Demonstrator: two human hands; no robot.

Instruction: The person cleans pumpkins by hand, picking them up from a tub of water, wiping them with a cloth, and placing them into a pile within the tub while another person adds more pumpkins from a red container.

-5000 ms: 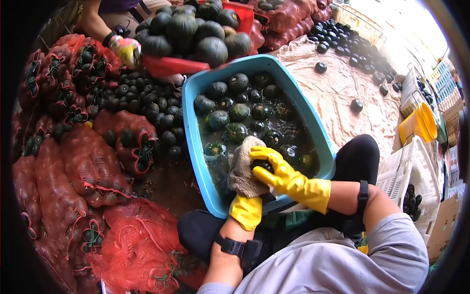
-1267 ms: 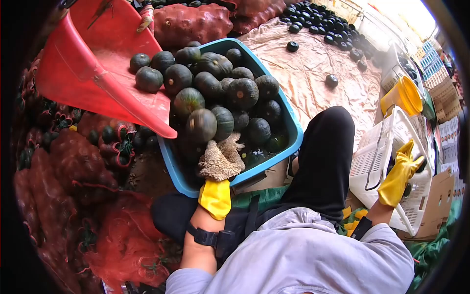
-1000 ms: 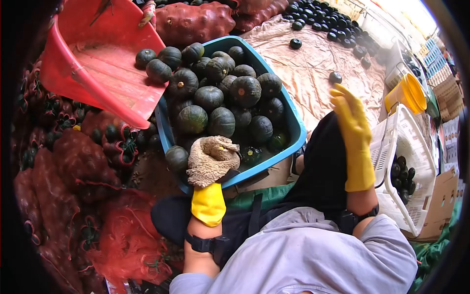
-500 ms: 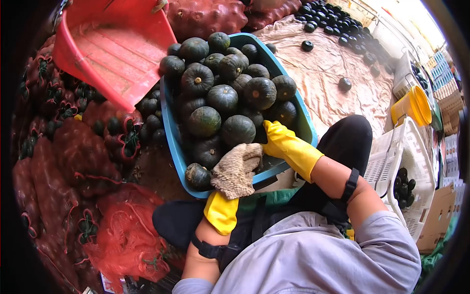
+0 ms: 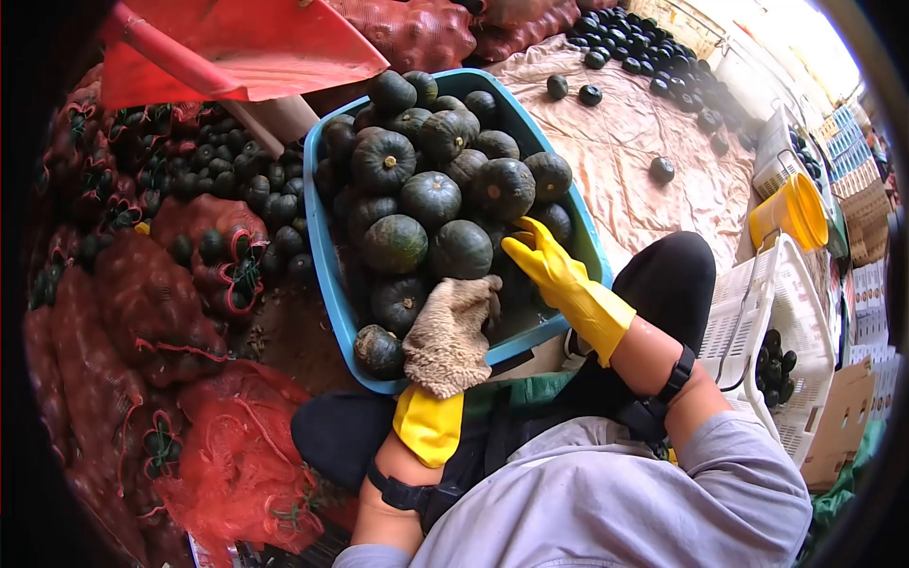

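A blue tub (image 5: 333, 317) in front of me is heaped with dark green squashes (image 5: 430, 199). My left hand (image 5: 449, 331) wears a yellow rubber glove with a beige terry-cloth mitt over it. It rests at the tub's near end, beside a small squash (image 5: 380, 350) and just below others; the mitt hides its fingers. Over the tub's right near side is my right hand (image 5: 561, 279) in a yellow rubber glove. Its fingers are stretched out and apart, close to the squashes, with nothing held.
A red plastic bin (image 5: 256, 57) is tilted above the tub's far left. Red mesh sacks (image 5: 151, 293) and loose squashes lie left. More squashes (image 5: 653, 57) lie on a beige sheet (image 5: 606, 142). A white crate (image 5: 772, 341) and yellow bucket (image 5: 788, 210) stand right.
The red bin has tipped and risen, uncovering squashes beneath it. Squashes at the tub's far left have shifted. Another squash appears on the sheet. My right hand's fingers have spread.
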